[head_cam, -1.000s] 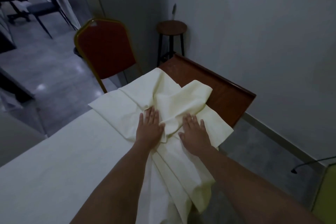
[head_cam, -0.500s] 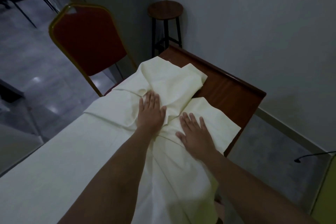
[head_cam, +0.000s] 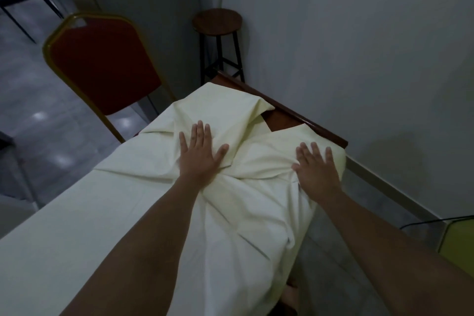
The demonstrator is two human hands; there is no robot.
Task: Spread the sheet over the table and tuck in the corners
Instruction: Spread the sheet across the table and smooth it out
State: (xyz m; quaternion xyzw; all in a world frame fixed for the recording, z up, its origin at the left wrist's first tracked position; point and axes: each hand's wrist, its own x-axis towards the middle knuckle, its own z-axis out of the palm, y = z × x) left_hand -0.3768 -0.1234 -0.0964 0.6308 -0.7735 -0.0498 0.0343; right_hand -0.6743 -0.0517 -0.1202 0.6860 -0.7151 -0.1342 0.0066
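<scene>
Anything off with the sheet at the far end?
Yes. The sheet is bunched into folds between the left hand and right hand, both pressing flat, and a gap near the far edge leaves bare table showing.

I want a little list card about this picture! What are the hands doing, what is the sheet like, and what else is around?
sheet: pale cream, bunched and creased at the far end, not yet smooth
table: brown wood, with a bare patch showing at the far end
left hand: flat, fingers spread, pressing on the bunched folds
right hand: flat, fingers straight, pressing the sheet near the right edge
chair: red with a gold frame, left of the table
stool: round and dark, in the far corner
</scene>
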